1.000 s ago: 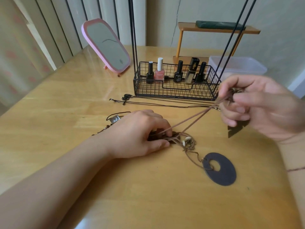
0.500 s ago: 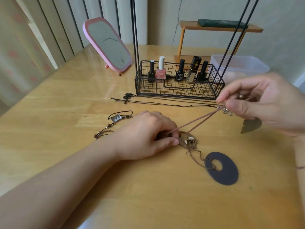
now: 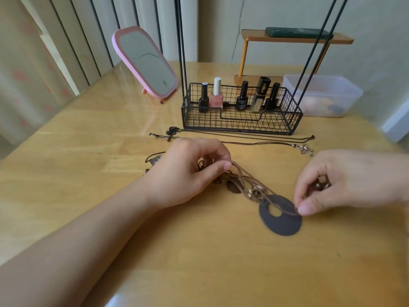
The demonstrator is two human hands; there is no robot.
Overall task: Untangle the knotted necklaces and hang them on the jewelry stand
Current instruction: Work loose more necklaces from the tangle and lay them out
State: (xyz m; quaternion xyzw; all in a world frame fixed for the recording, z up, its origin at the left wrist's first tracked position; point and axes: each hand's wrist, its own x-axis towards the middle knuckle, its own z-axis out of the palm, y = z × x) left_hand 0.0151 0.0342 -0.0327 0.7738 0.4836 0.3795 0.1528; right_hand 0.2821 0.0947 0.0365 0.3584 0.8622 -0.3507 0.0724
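A tangle of brown cord necklaces (image 3: 250, 185) with small shells and beads lies mid-table, ending in a dark round disc pendant (image 3: 284, 222). My left hand (image 3: 190, 176) pinches the brown cords at their left end, between thumb and fingers. Just right of the disc, my right hand (image 3: 336, 185) pinches the other end of a cord, with small beads inside its curled fingers. The black wire jewelry stand (image 3: 241, 122) rises behind, its thin rods running out of the top of the frame. Two thin dark necklaces (image 3: 243, 138) lie stretched in front of it.
Nail polish bottles (image 3: 217, 96) stand in the stand's basket. A pink mirror (image 3: 146, 65) leans at the back left, a clear plastic box (image 3: 323, 96) and a small wooden shelf (image 3: 294, 38) at the back right. Another dark necklace (image 3: 152, 159) lies left of my left hand.
My right hand has come down from beside the basket to the table by the disc, so the taut cords now lie slack. My left hand shifted up and right.
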